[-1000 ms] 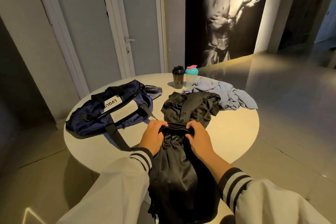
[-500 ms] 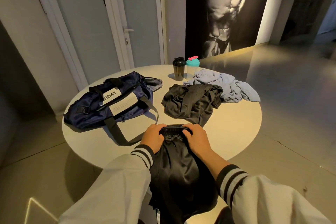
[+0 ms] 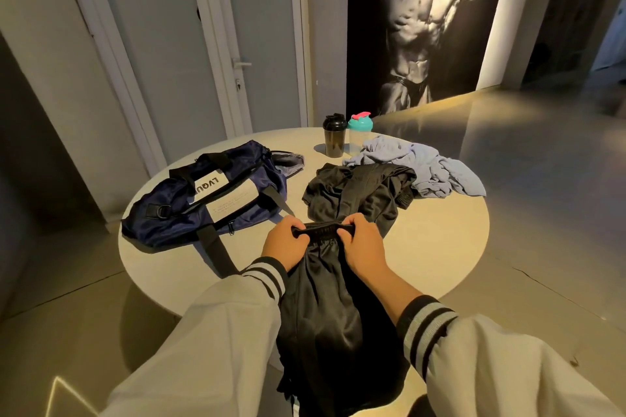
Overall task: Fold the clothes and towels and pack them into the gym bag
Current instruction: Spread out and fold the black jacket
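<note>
Gripping elastic waistband of black shorts (image 3: 321, 315) in both fists: left hand (image 3: 286, 244) and right hand (image 3: 366, 247) close together, fingers curled round the band. Hanging from that grip past near rim of round table (image 3: 440, 240). Noted on tabletop: navy gym bag (image 3: 203, 210) at left; crumpled black garment (image 3: 359, 196) just beyond the hands; blue-grey cloth (image 3: 437, 169) touching it at right; black shaker (image 3: 334, 137) and teal-lidded bottle (image 3: 359, 134) side by side behind.

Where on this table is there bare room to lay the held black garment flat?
Widest bare patch: the table's near-right side, bordered by the black clothes pile and blue-grey cloth. Narrow gap between gym bag and pile. Left side and far edge, with two shaker bottles, are crowded.
</note>
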Motion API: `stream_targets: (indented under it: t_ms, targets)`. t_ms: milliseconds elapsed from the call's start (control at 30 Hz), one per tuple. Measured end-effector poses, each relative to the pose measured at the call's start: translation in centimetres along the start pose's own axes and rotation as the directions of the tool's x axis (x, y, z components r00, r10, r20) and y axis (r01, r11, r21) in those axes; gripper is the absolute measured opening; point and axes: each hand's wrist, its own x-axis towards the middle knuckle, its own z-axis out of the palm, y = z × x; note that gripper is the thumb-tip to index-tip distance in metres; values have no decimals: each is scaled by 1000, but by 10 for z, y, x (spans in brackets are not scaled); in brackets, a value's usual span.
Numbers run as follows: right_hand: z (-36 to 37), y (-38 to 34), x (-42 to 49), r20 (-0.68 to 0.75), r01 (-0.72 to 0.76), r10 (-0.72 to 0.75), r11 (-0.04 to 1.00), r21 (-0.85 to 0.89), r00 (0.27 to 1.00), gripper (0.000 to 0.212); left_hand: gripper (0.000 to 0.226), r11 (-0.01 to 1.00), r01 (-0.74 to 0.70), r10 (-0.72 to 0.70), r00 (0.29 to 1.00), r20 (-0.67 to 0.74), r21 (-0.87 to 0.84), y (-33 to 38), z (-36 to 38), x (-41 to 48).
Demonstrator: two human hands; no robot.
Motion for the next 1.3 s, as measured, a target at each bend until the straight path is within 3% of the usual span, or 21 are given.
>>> stream_targets:
  t_ms: [133, 267, 433, 667, 867, 1033, 1300]
  targets:
    - [-12, -17, 19, -26, -43, 44, 998, 34, 999, 10, 25, 1000, -10, 11, 998, -63, 17, 19, -14, 20]
    - [-34, -47, 51, -74, 53, -49, 997, 54, 996, 7, 35, 996, -85, 81, 990, -115, -24, 48, -33, 52]
    - [-59, -88, 106, -150, 163, -147, 981, 105, 978, 35, 41, 974, -187, 151, 958, -243, -129, 97, -61, 95]
    - [-67, -110, 123, -250, 308, -246, 917, 252, 936, 33, 36, 916, -338, 254, 904, -344, -214, 109, -69, 103]
    - [-43, -61, 75, -133, 261, -236, 942, 210, 962, 35, 36, 931, -325, 290, 934, -208, -163, 54, -35, 65]
    - [-21, -23, 27, 15, 196, -201, 968, 154, 980, 31, 32, 968, -224, 223, 974, -23, -108, -3, -7, 32]
    - [13, 7, -32, 211, 203, -210, 978, 50, 955, 29, 39, 993, -104, 102, 994, -41, -59, -55, 11, -20]
